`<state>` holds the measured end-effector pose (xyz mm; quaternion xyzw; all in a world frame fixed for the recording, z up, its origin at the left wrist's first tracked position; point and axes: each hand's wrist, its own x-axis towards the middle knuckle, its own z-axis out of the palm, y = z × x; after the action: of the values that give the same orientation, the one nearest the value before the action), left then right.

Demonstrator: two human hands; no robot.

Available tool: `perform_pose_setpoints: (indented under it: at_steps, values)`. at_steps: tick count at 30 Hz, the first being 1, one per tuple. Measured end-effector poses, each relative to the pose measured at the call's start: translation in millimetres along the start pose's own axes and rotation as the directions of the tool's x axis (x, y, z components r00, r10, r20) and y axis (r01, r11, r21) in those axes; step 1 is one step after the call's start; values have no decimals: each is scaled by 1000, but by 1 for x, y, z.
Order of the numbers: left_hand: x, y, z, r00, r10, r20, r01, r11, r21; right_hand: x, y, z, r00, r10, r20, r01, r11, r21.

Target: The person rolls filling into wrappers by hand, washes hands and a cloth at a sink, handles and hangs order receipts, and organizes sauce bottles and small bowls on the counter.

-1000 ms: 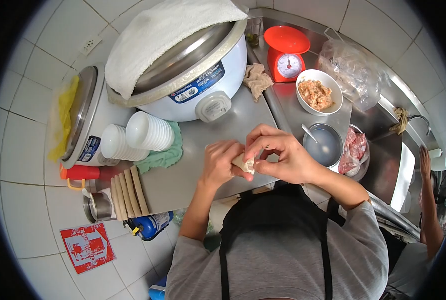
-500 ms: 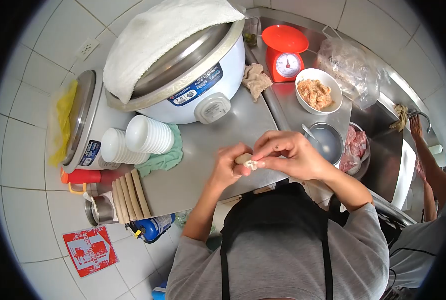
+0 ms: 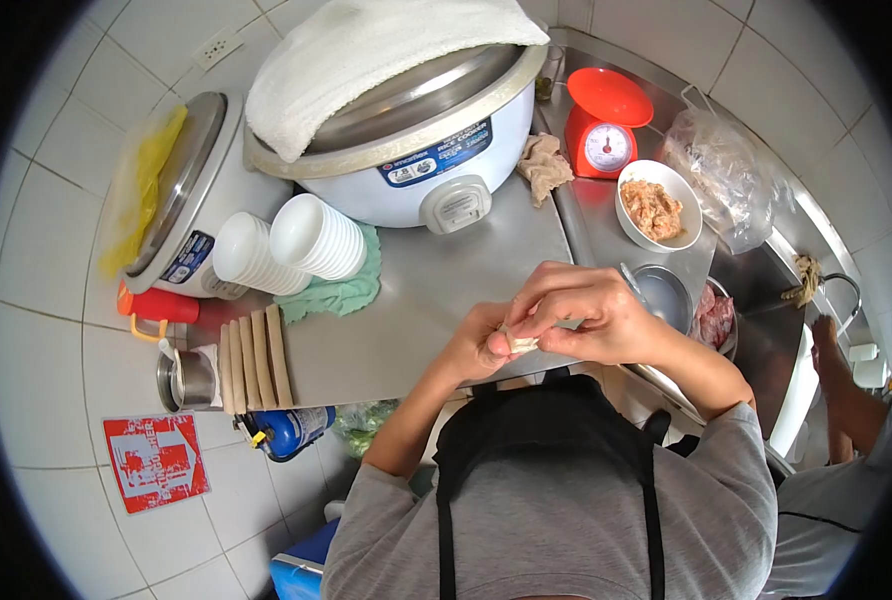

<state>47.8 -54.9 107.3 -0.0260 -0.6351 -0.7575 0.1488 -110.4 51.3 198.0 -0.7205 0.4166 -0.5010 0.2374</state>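
Both hands meet in front of my chest, above the front edge of the steel counter (image 3: pixel 416 330). A small whitish, dumpling-like piece (image 3: pixel 522 344) sits between them. My left hand (image 3: pixel 474 345) is closed round its left side. My right hand (image 3: pixel 588 315) pinches it from the right with thumb and fingertips, hiding part of it. Just beyond my right hand are a metal bowl (image 3: pixel 663 297) of cloudy liquid with a spoon handle and a white bowl (image 3: pixel 694 222) of minced filling (image 3: pixel 651 209).
Two large rice cookers (image 3: pixel 366 185) (image 3: pixel 234 215) stand at the back and left. White cups (image 3: pixel 316 237) rest on a green cloth (image 3: pixel 336 288). A red scale (image 3: pixel 606 145), plastic bag (image 3: pixel 721 170) and raw meat (image 3: pixel 713 318) lie right. A co-worker's arm (image 3: pixel 846 390) reaches toward the sink (image 3: pixel 751 350).
My view has shifted a little. The small piece has been turned between my hands, and my right fingers now cover more of it. The co-worker's arm has lowered.
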Motion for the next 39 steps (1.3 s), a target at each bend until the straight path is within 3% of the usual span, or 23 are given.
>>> perform_pose_setpoints:
  at_steps: [3, 11, 21, 24, 27, 31, 34, 37, 39]
  values:
    - [-3, 5, -1, 999, -38, 0, 38, 999, -26, 1, -6, -4, 993, 104, 64, -107, 993, 56]
    - [-4, 16, 0, 998, -37, -42, 41, 996, 82, 2, -14, -4, 994, 70, 86, -65, 996, -55]
    - [-4, 16, -2, 985, -160, 66, 163, 985, -52, -2, -9, -4, 993, 71, 99, -70, 997, -23]
    - [-2, 14, -2, 988, -149, 30, 146, 986, 75, 4, -11, -15, 959, 231, 166, -251, 961, 115]
    - [4, 23, -4, 993, -114, 15, 106, 956, 275, 11, -18, -16, 832, 529, 166, -552, 818, 160]
    - [10, 24, -6, 997, -70, 27, 57, 943, 329, 17, -24, -10, 903, 414, 114, -404, 909, -99]
    - [11, 24, -6, 996, -82, -24, 85, 941, 327, 18, -24, -19, 921, 361, 148, -355, 933, -61]
    - [12, 24, -8, 990, -135, -38, 140, 953, 268, 18, -15, -32, 886, 410, 218, -444, 885, 139]
    - [12, 24, -9, 987, -162, -14, 161, 959, 233, 22, -16, -35, 809, 500, 309, -568, 800, 192]
